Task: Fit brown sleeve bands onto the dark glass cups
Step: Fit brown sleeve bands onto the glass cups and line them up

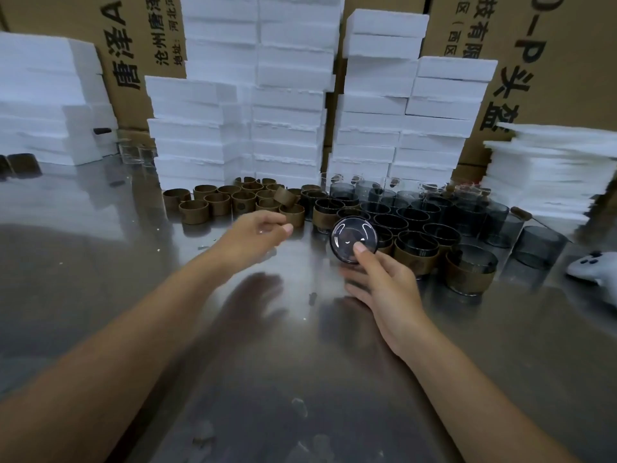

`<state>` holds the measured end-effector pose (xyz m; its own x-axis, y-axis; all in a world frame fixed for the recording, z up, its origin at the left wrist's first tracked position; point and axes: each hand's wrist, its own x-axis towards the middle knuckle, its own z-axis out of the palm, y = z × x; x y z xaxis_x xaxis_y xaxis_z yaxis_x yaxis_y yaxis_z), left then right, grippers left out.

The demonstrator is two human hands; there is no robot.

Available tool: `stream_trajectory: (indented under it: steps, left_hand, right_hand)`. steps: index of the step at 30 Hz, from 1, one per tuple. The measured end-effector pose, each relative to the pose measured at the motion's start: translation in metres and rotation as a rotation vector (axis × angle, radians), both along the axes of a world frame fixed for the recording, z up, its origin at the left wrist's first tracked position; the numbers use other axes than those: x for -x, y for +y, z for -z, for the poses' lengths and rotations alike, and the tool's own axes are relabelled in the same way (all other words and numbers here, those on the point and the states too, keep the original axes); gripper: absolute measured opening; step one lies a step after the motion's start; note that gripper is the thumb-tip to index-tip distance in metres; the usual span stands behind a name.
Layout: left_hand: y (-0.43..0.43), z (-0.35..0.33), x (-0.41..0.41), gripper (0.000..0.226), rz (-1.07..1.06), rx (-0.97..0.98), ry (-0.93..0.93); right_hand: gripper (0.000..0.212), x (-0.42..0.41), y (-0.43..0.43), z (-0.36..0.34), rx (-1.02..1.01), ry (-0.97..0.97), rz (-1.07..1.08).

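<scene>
The dark glass cup (354, 240) is held tipped above the middle of the desk (300, 379), its round base facing the person. The right hand (380, 285) grips it, thumb on the base and fingers curled beneath. It looks hard, slick and breakable, with some weight, so a hold round the wall seems safest. The left hand (257, 233) hovers with its fingers loosely curled, holding nothing, just short of the brown sleeve bands (233, 200), which look light and springy. Banded cups (467, 270) and bare cups (414, 212) crowd the far right. Foam blocks (287, 128) wall the far edge. The most room for moving lies toward the near edge.
</scene>
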<state>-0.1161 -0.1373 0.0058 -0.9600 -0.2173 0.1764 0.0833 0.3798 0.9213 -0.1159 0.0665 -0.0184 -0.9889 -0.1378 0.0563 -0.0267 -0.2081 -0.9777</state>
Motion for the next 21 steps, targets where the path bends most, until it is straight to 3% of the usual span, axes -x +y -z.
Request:
stream_trajectory:
  steps: [3, 6, 8, 12, 17, 21]
  left_hand:
    - [-0.039, 0.002, 0.017, 0.029, -0.267, 0.251, 0.033]
    - [-0.081, 0.005, 0.029, 0.016, -0.494, 0.572, -0.004]
    - [-0.105, 0.009, 0.036, 0.034, -0.536, 0.706, -0.12]
    - [-0.127, 0.017, 0.048, 0.054, -0.549, 0.779, -0.197]
    - [-0.125, 0.022, 0.058, 0.042, -0.518, 0.929, -0.215]
    - [-0.12, 0.025, 0.055, 0.038, -0.543, 0.82, -0.132]
  right_hand:
    - [0.017, 0.002, -0.001, 0.005, -0.034, 0.045, -0.011]
    - [0.027, 0.004, -0.002, 0.009, -0.029, 0.055, -0.026]
    - [0.031, 0.006, -0.003, 0.011, -0.018, 0.045, -0.032]
    - [0.036, 0.009, -0.004, 0.016, -0.075, 0.064, -0.043]
    - [0.035, 0.009, -0.004, 0.017, -0.109, 0.083, -0.046]
    - [0.034, 0.009, -0.003, 0.014, -0.098, 0.073, -0.05]
